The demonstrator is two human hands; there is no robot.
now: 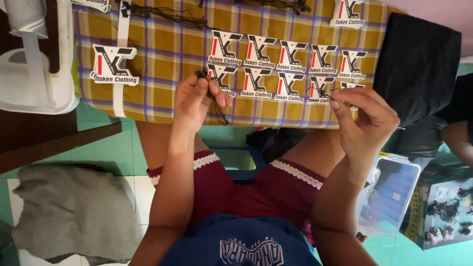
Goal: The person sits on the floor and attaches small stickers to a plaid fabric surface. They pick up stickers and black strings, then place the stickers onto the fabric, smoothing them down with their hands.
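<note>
Overhead — checked cloth point(162, 54), green floor point(113, 152)

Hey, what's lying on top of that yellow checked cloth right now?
On the checked cloth lie rows of white hang tags, black strings, a folded black fabric. The right hand covers part of one tag; left hand holds strings.

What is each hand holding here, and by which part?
Left hand pinches a bunch of black strings at their upper end. Right hand fingertips pinch one thin black string by its end, over a tag.
</note>
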